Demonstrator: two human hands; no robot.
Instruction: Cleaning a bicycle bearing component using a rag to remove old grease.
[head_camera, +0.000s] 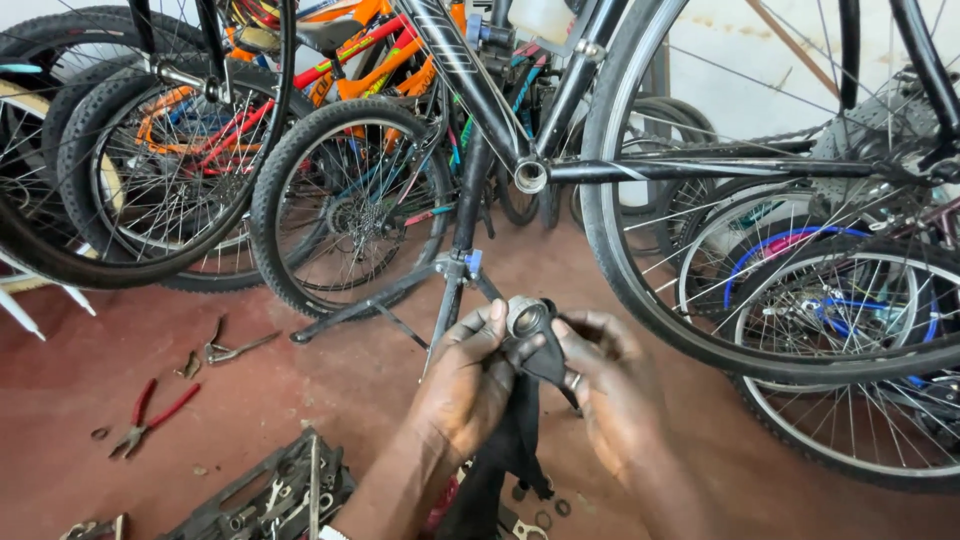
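While both hands work low in the middle of the frame, I see the left hand and the right hand closed together on a small metal ring-shaped cup, with a black rag pinched under it and hanging down between them. Above, the black bicycle frame sits on its stand, its bottom bracket shell open and bare. I judge the part is out and being wiped; refitting looks undone. Red-handled pliers lie on the floor at lower left, near a black tool tray.
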